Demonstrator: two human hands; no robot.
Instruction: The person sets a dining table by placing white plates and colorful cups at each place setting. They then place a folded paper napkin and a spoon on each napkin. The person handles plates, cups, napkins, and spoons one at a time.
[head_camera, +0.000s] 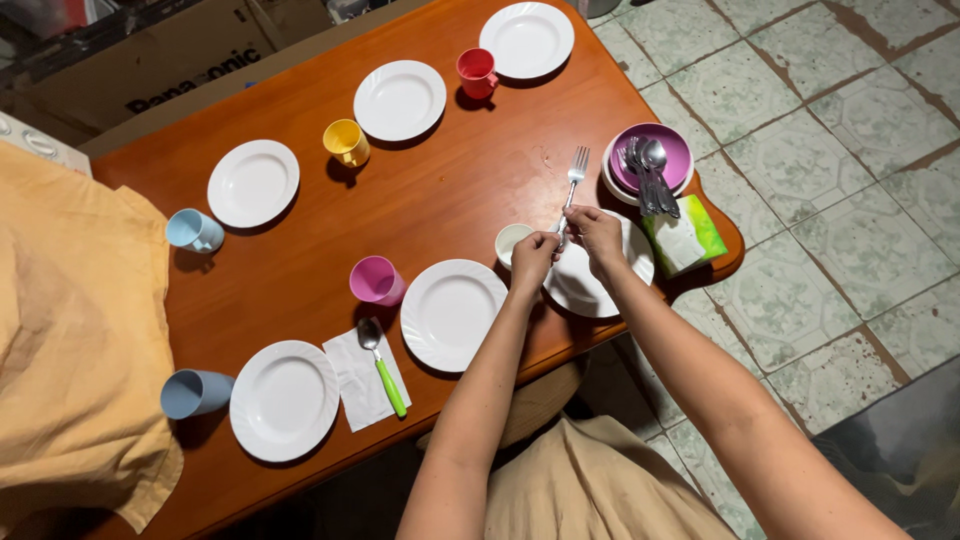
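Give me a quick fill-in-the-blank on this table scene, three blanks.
1. Both hands hold a ____ over the table.
2. The spoon with the green handle lies on a ____.
3. The spare cutlery sits in a ____ bowl.

Missing words: fork; napkin; purple

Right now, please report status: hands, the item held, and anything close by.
Left hand and right hand both pinch fork. Held over white plate. White cup touches left hand.

Reddish-brown wooden table (300, 270) with rounded corners, worn patterned grey-green floor tiles (850, 130) past its right edge, brown cardboard box (150, 70) beyond the far edge, warm indoor light
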